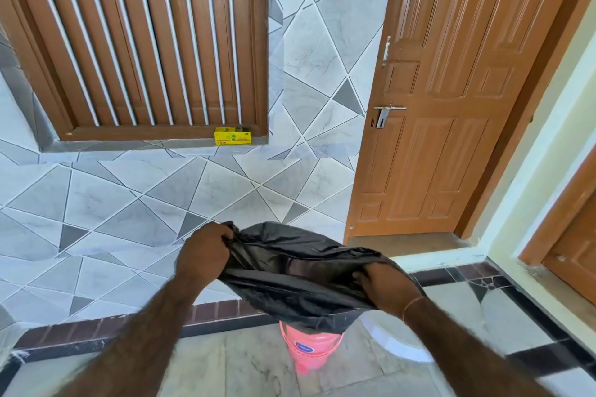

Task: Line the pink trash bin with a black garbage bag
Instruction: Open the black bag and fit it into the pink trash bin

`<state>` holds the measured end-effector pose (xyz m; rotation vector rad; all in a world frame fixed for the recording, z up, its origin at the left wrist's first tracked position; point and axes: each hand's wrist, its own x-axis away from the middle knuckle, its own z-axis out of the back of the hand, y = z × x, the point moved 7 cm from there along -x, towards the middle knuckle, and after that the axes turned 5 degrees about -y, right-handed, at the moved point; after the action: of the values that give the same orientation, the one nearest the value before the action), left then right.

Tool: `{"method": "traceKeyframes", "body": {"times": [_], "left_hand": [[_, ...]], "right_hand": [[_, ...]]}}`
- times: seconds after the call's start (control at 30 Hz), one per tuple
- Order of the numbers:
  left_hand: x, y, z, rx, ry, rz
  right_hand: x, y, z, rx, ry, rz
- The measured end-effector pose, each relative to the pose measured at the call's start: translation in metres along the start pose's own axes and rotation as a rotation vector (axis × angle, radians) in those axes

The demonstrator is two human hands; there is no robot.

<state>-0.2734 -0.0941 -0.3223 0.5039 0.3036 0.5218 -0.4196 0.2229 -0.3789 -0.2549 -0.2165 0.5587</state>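
Note:
A black garbage bag (290, 271) is stretched wide between both hands, its mouth gaping toward me. My left hand (203, 255) grips the bag's left rim in a fist. My right hand (383, 284) pinches the right rim, with a thin bracelet on that wrist. Below the bag stands the pink trash bin (306, 351) on the floor, a blue label on its side. The bag's lower end hangs down over the bin's top and hides its opening.
A tiled wall rises just behind the bin. A barred wooden window (138, 42) has a yellow box (233, 136) on its sill. An orange-brown door (445, 100) stands to the right, with a raised step (435, 255) beside the bin. The marble floor (245, 364) spreads around the bin.

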Motion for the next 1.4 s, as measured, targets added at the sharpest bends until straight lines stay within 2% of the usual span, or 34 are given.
{"method": "traceKeyframes", "body": {"times": [0.1,0.23,0.3,0.37,0.43,0.47,0.53,0.67,0.73,0.8,0.87,0.93,1.0,1.07,1.1,1.2,1.3,1.33,1.37,1.4], "left_hand": [[0.000,-0.009,0.006,0.054,0.055,0.084],[0.004,-0.005,0.003,-0.053,0.022,0.066],[0.008,-0.004,-0.003,-0.149,-0.031,0.065],[0.009,-0.006,-0.005,-0.183,-0.043,0.072],[0.011,-0.012,-0.003,-0.194,-0.029,0.102],[0.012,-0.015,0.000,-0.197,-0.014,0.120],[0.013,-0.019,0.004,-0.194,0.012,0.130],[0.015,-0.009,0.003,-0.166,0.023,0.050],[0.016,-0.004,0.003,-0.151,0.031,0.001],[0.014,-0.001,-0.002,-0.144,-0.006,-0.059],[0.013,0.000,-0.015,-0.215,-0.131,-0.126],[0.014,-0.004,-0.036,-0.333,-0.318,-0.127],[0.014,-0.011,-0.052,-0.431,-0.434,-0.079],[0.008,-0.015,-0.055,-0.463,-0.435,0.004],[0.003,-0.011,-0.050,-0.441,-0.376,0.024],[-0.008,0.026,-0.004,-0.234,0.042,-0.003],[0.014,0.059,0.037,-0.084,0.515,-0.100],[0.024,0.054,0.029,-0.110,0.555,-0.142],[0.031,0.039,0.001,-0.185,0.440,-0.170],[0.039,0.016,-0.044,-0.309,0.164,-0.165]], "right_hand": [[0.017,-0.009,-0.001,0.089,0.059,0.034],[0.032,-0.013,0.013,-0.065,0.256,0.022],[0.040,-0.031,0.018,-0.254,0.329,0.134],[0.045,-0.048,0.024,-0.568,0.344,0.216],[0.047,-0.048,0.036,-0.843,0.422,0.176],[0.046,-0.043,0.040,-0.839,0.482,0.137],[0.039,-0.027,0.042,-0.634,0.491,0.012],[0.021,-0.002,0.010,-0.043,0.147,-0.210],[0.017,0.008,-0.001,0.009,0.077,-0.283],[0.010,0.021,-0.013,-0.127,0.045,-0.355],[-0.003,0.036,-0.025,-0.531,0.028,-0.439],[-0.009,0.038,-0.041,-1.052,-0.015,-0.548],[-0.017,0.037,-0.036,-1.188,0.040,-0.554],[-0.026,0.038,-0.011,-0.988,0.157,-0.498],[-0.030,0.037,0.005,-0.842,0.221,-0.464],[-0.023,0.015,0.067,-0.654,0.487,-0.279],[0.017,-0.006,0.114,-0.619,0.982,-0.004],[0.020,-0.006,0.105,-0.548,0.988,0.036],[0.010,0.001,0.079,-0.474,0.828,0.034],[-0.005,0.015,0.034,-0.364,0.503,-0.050]]}}
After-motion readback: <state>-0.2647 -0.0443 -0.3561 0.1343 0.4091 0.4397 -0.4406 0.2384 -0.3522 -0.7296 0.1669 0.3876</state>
